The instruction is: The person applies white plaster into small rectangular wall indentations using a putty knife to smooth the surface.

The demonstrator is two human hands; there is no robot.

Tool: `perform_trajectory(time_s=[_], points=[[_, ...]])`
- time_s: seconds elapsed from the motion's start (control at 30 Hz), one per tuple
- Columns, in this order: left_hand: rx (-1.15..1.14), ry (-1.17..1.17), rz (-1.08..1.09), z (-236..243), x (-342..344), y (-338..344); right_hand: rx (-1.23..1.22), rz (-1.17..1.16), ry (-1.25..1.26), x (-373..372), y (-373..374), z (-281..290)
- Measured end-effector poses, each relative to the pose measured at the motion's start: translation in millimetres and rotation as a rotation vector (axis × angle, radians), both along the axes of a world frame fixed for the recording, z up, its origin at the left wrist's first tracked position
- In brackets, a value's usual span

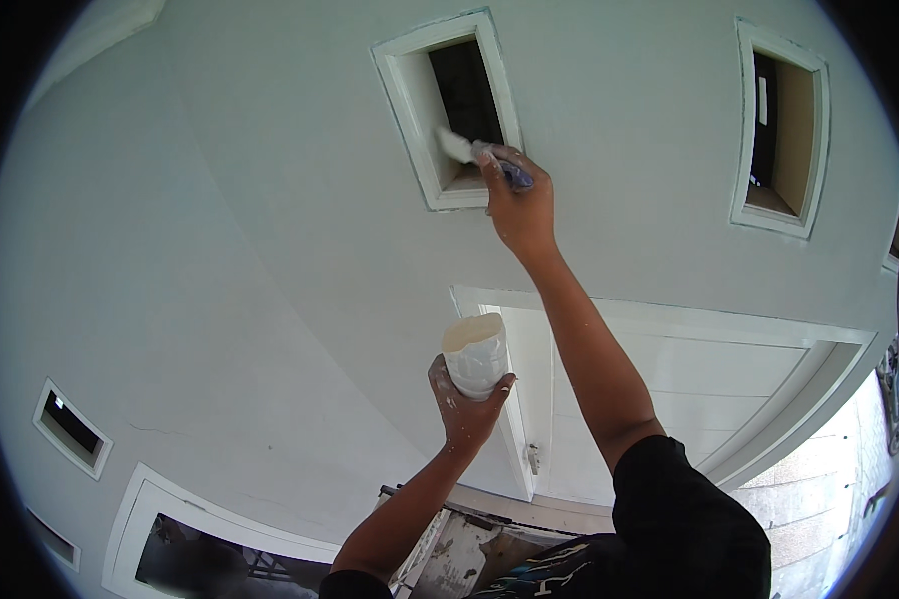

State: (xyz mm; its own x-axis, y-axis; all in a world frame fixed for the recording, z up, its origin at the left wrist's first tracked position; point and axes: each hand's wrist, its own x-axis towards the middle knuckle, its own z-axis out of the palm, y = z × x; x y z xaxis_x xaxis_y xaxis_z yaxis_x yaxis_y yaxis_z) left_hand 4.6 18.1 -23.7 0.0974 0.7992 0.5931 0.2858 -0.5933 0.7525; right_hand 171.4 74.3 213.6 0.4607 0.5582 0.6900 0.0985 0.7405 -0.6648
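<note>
A paintbrush (456, 146) with pale, paint-coated bristles and a bluish handle is gripped in my right hand (521, 208). Its bristles are at the inner left side of a white-framed wall opening (405, 112); whether they touch the surface I cannot tell. Lower down, my left hand (463, 409) is wrapped round a white plastic tub (476, 361) with an uneven cut rim, held upright and slightly tilted. Pale paint specks mark the fingers of both hands. What lies at the bottom of the tub is hidden.
A similar framed opening (817, 130) sits in the pale grey-green wall (300, 150) to the right. Below my right arm is a white panelled door (669, 364). A small opening (73, 429) and a white-framed window (195, 509) lie at lower left.
</note>
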Motion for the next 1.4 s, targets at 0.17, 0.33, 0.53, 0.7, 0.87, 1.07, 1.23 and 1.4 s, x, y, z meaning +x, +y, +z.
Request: perform_trajectory(time_s=[0.17, 0.33, 0.53, 0.7, 0.87, 1.07, 1.23, 1.4], points=[[-0.001, -0.039, 0.001, -2, 0, 0, 0.152, -0.317, -0.214, -15, 16, -15], [0.004, 0.013, 0.018, -2, 2, 0, 0.066, -0.094, -0.102, -6, -4, -26], [-0.010, -0.020, 0.005, 4, 4, -4, 0.126, -0.278, -0.139, -14, 10, -37], [0.029, 0.000, 0.022, 2, -2, -2, -0.116, -0.027, -0.007, 2, -5, -32], [0.009, -0.033, -0.016, 2, 3, -3, 0.147, -0.393, -0.122, -10, 24, -28], [0.085, 0.010, 0.031, -2, 0, 1, 0.004, -0.036, 0.130, 8, 10, -30], [0.065, 0.019, 0.022, 0, 3, -2, 0.149, -0.433, -0.161, 0, 18, -23], [0.078, 0.028, 0.050, 4, 1, -5, 0.009, -0.118, -0.010, 8, 9, -20]])
